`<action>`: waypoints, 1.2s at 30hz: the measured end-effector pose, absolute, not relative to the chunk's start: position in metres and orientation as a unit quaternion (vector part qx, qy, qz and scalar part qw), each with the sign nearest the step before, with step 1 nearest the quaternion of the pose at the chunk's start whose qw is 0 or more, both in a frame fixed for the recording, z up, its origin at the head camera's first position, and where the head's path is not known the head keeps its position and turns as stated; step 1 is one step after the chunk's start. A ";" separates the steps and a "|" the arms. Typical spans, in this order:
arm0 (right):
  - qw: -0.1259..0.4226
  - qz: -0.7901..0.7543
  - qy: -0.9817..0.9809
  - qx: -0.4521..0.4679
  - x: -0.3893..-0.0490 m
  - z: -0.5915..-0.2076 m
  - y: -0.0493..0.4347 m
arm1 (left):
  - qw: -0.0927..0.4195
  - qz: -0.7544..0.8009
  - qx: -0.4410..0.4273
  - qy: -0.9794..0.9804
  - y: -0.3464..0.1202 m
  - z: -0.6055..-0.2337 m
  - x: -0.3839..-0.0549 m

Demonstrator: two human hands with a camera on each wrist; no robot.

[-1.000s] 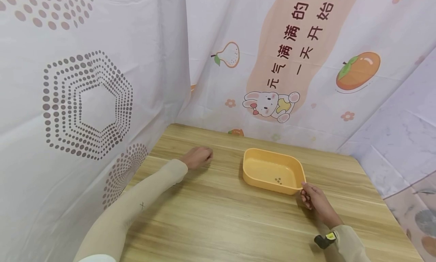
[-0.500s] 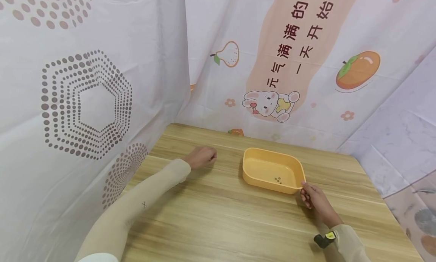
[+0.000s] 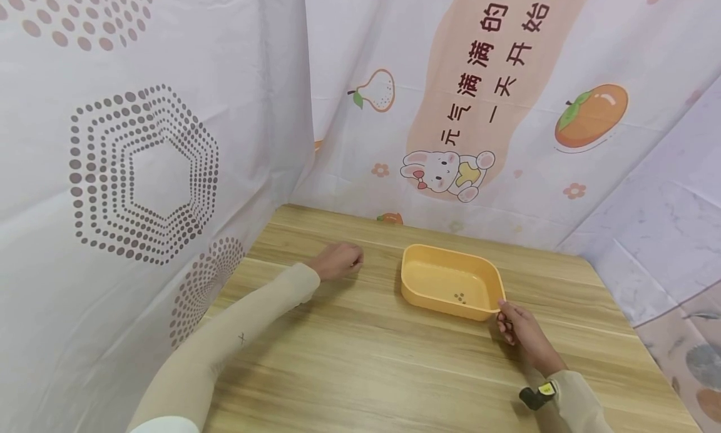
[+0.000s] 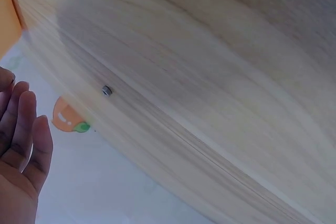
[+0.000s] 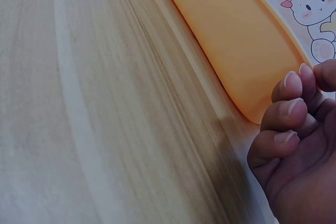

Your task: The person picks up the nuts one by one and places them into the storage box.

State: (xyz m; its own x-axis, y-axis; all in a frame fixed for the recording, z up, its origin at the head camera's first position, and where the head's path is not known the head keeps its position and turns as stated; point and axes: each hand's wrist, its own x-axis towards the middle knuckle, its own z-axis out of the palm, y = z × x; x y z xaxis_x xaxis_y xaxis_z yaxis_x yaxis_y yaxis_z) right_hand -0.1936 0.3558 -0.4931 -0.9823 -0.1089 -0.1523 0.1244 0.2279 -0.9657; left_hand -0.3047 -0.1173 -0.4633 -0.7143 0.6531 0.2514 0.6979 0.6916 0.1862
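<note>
At the tray's front right corner, my right hand (image 3: pixel 524 333) pinches the rim of a yellow plastic tray (image 3: pixel 430 283); the right wrist view shows the thumb and curled fingers (image 5: pixel 286 107) at that corner. Several small metal nuts (image 3: pixel 460 297) lie on the tray floor. My left hand (image 3: pixel 338 261) is held to the left of the tray, apart from it. In the left wrist view its thumb and index finger meet at the edge, pinching a small dark piece that looks like a nut, mostly hidden. Another nut (image 4: pixel 107 91) lies on the table close by.
The wood-grain table (image 3: pixel 360 370) runs back to a printed cloth curtain (image 3: pixel 360 145). A dotted white curtain (image 3: pixel 242 139) hangs along the left side, and a pale one (image 3: pixel 676 201) along the right.
My left hand has shifted a little to the right, toward the tray. The right hand and the tray have stayed in place.
</note>
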 end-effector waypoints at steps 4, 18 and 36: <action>0.097 -0.622 0.777 0.009 -0.194 -0.493 0.356 | 0.085 -0.136 -0.372 -0.914 -0.112 -0.463 -0.304; 0.098 -0.620 0.779 0.009 -0.193 -0.491 0.356 | 0.081 -0.127 -0.382 -0.912 -0.086 -0.457 -0.306; 0.098 -0.622 0.777 0.012 -0.195 -0.494 0.357 | 0.090 -0.138 -0.402 -0.900 -0.064 -0.459 -0.308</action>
